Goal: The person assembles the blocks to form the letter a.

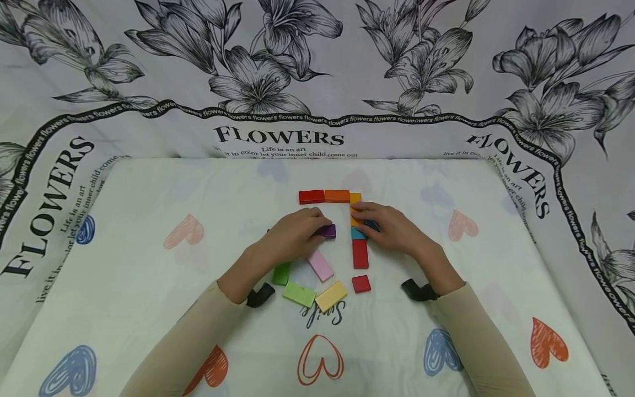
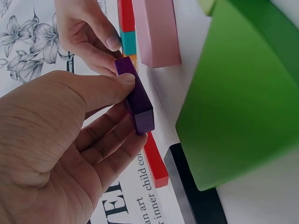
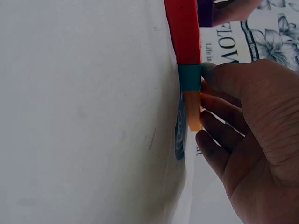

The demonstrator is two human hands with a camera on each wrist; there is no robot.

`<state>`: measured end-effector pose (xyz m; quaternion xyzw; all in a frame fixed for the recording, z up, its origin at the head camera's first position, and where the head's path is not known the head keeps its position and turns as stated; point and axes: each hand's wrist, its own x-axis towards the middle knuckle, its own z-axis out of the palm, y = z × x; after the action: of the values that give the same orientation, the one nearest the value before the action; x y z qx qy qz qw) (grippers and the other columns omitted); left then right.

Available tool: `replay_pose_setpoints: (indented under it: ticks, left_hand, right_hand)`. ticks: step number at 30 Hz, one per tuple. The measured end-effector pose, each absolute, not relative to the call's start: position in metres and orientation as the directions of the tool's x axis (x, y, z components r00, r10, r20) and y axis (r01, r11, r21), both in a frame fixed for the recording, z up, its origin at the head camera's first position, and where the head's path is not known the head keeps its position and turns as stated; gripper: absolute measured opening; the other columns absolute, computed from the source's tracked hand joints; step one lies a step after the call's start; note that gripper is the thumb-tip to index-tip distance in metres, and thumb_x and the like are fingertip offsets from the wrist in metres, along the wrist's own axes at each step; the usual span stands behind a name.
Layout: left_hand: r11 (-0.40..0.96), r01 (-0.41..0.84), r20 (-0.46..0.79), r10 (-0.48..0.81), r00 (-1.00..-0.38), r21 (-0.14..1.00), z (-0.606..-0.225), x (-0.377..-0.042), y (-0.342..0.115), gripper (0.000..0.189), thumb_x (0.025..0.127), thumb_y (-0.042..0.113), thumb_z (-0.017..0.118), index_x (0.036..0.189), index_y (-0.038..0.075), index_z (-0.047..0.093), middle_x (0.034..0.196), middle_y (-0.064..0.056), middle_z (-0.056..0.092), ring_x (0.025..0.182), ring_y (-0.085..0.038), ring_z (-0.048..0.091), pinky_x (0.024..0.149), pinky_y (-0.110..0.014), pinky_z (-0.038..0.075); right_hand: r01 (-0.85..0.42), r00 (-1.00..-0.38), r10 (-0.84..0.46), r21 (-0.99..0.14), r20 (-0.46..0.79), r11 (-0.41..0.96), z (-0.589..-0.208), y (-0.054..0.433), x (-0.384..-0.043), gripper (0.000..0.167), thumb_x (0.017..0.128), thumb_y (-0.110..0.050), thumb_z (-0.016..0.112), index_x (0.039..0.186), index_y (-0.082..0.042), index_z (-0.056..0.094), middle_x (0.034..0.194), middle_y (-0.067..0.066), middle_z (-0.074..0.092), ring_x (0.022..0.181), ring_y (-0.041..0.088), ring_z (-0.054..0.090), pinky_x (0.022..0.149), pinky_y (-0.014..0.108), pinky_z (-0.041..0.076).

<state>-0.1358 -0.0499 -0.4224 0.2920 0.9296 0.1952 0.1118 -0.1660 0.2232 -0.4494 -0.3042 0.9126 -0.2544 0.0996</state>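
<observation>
My left hand (image 1: 296, 234) pinches a purple block (image 2: 138, 100) between thumb and fingers, just left of a column of blocks. Beside that column, my right hand (image 3: 261, 126) has its thumb at the teal block (image 3: 190, 77) and its loosely bent fingertips at the yellow-orange block (image 3: 192, 112). Below the teal block comes a red block (image 1: 360, 253), with a smaller red block (image 1: 361, 284) apart under it. An orange block (image 1: 337, 196) and another red block (image 1: 311, 197) run leftward from the column's top.
Nearer my body lie a pink block (image 1: 320, 266), a pale yellow block (image 1: 331, 296), a light green block (image 1: 299, 294) and a green block (image 1: 281, 273). A black block (image 2: 187, 182) shows in the left wrist view. Beneath everything is a heart-printed cloth (image 1: 397, 342).
</observation>
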Motion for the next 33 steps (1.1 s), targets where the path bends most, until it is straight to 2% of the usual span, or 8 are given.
replay_pose_setpoints:
  ticks: [18,33]
  left_hand:
    - [0.745,0.510,-0.133,0.611,-0.781,0.430,-0.421,-0.143,-0.027,0.037,0.101,0.021,0.073,0.137,0.012,0.070,0.122,-0.005,0.070,0.108,-0.018,0.063,0.101,-0.032,0.057]
    - [0.755,0.543,-0.135,0.621,-0.772,0.368,-0.423,-0.142,-0.015,0.036,0.101,0.021,0.073,0.136,0.012,0.071,0.122,-0.005,0.070,0.106,-0.018,0.063,0.098,-0.032,0.057]
  right_hand:
    - [-0.515,-0.788,-0.615,-0.527,-0.018,0.676,-0.450,0.225,-0.166,0.045,0.104,-0.023,0.070,0.145,-0.006,0.064,0.158,0.009,0.057,0.152,0.032,0.049,0.124,0.051,0.042]
    - [-0.514,-0.791,-0.612,-0.525,-0.016,0.678,-0.450,0.225,-0.166,0.045,0.103,-0.023,0.070,0.145,-0.007,0.065,0.158,0.009,0.058,0.152,0.031,0.050,0.124,0.051,0.043]
